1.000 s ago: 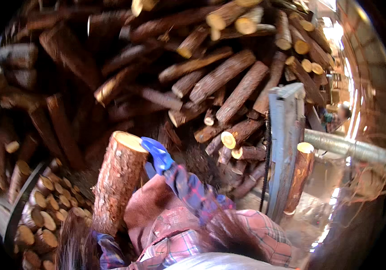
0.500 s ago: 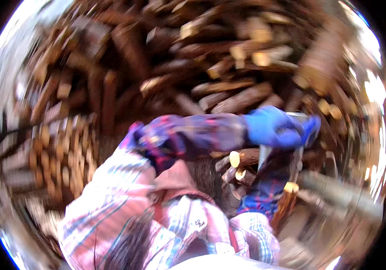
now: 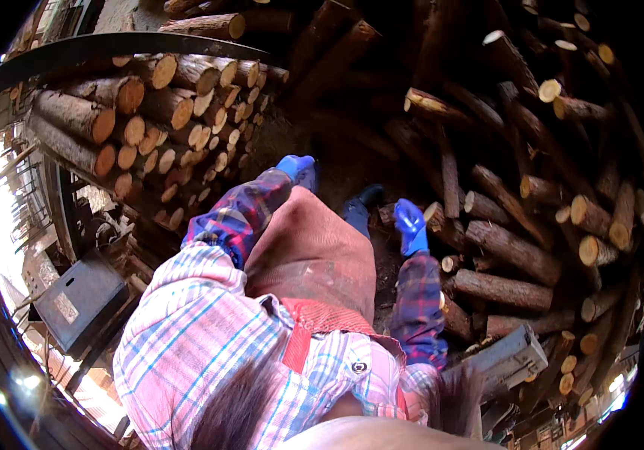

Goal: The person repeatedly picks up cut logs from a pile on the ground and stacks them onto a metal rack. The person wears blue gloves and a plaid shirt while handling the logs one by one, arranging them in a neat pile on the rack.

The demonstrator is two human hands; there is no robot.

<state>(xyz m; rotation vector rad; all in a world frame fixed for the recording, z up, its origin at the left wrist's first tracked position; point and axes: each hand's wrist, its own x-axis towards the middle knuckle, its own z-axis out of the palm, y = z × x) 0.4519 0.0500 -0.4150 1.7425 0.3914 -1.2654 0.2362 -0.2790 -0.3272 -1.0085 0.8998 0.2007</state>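
Observation:
My left hand (image 3: 297,171), in a blue glove, hangs in front of the left edge of my reddish apron (image 3: 314,255). Its fingers point away from view, so their pose is hidden, and no held thing shows. On the other side of the apron is my right hand (image 3: 409,221), also gloved in blue. Its fingers look curled in, with nothing visible in them. It is close to the ends of loose logs (image 3: 513,251) lying at the right. One dark boot (image 3: 370,196) shows on the ground between the hands.
Cut logs lie in a neat stack (image 3: 134,131) at the left, their round ends facing me. A dark curved bar (image 3: 112,46) crosses above it. A grey metal box (image 3: 82,300) stands at the lower left, and a grey metal piece (image 3: 505,360) at the lower right.
The view has swung, bringing the log stack nearer the middle left. My left hand, earlier reaching across to a grey metal piece at the right, has come back, and both hands are now apart.

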